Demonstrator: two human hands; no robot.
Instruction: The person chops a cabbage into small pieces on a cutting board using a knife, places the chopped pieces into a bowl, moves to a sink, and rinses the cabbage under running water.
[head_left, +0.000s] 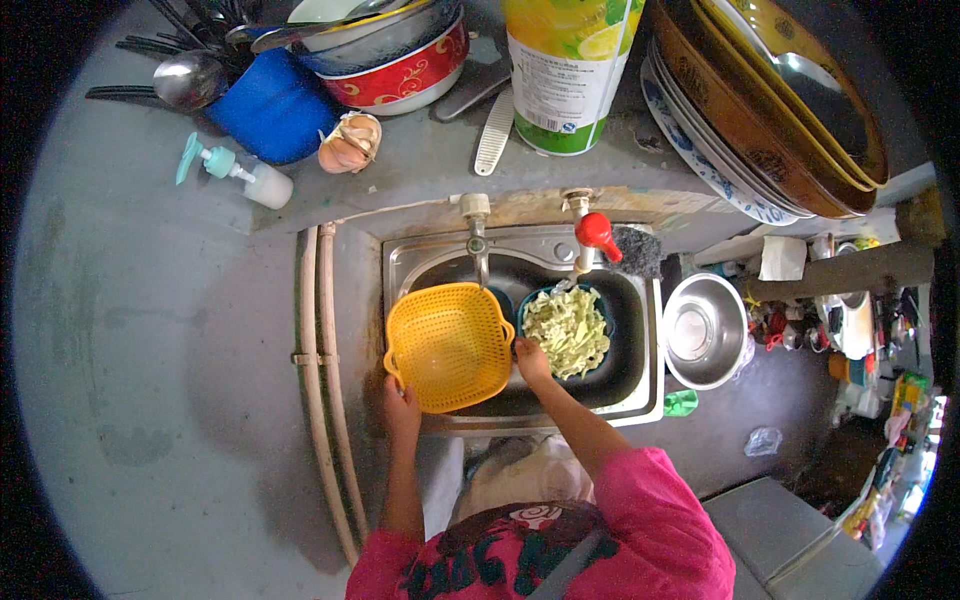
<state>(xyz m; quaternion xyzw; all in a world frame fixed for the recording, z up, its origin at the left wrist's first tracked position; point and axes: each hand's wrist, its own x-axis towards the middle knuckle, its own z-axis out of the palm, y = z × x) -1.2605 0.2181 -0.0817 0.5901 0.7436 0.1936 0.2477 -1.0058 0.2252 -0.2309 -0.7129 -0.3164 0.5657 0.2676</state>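
A yellow plastic basket with a perforated bottom (450, 349) is held over the left part of a stainless steel sink (626, 360). My left hand (402, 405) grips it by its lower left side, near one handle. At its right handle is my right hand (531, 360), closed on the edge. Just right of that hand, a dark teal container (609, 319) full of cut pale green vegetable pieces (566, 334) stands in the sink. Part of another dark teal container (501, 301) shows behind the basket. No food is visible in the yellow basket.
Above the sink are a metal faucet (478, 244) and a red-handled tap (596, 231). A steel basin (705, 330) stands to the right. The ledge holds a garlic bulb (350, 142), a pump bottle (262, 184), a tall printed container (566, 97) and stacked dishes (765, 112). Pipes (319, 360) run along the left.
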